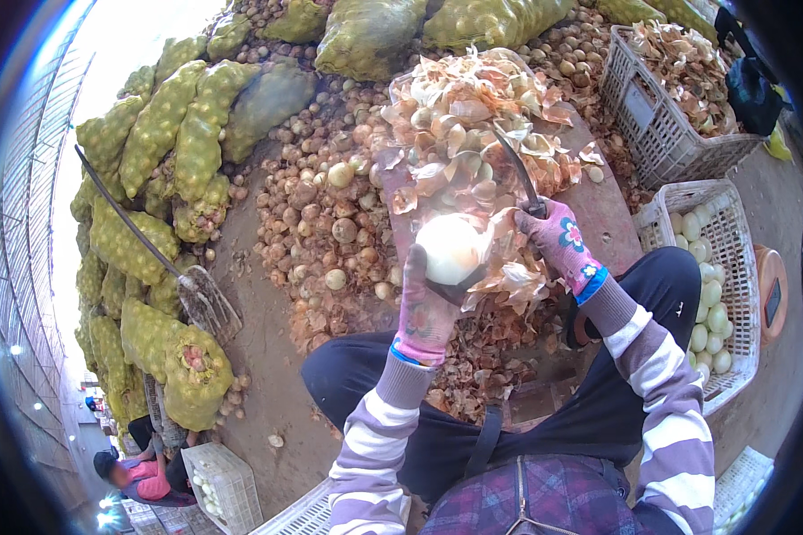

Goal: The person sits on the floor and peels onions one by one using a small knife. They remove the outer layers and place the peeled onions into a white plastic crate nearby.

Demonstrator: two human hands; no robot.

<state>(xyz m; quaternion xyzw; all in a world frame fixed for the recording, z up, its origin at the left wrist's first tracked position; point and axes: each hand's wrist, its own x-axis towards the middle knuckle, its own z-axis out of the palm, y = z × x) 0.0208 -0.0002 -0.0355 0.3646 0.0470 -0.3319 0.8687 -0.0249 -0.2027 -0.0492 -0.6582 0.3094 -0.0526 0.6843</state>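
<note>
My left hand (428, 301), in a pink flowered glove with dark fingers, holds a large white onion (450, 249), whose surface looks mostly peeled. Loose papery skin hangs at the onion's right side. My right hand (557, 237), in a matching glove, grips the dark handle of a knife with a curved blade (518, 162); the blade points up and away, clear of the onion. Beyond both hands, a heap of onion skins (472, 114) lies on a worn board (592, 180).
Unpeeled onions (308, 214) cover the floor at left, below filled mesh sacks (201, 134). A shovel (207, 301) leans there. At right stand a plastic crate of peeled onions (743, 281) and a crate of skins (649, 140). Another person (150, 478) sits at lower left.
</note>
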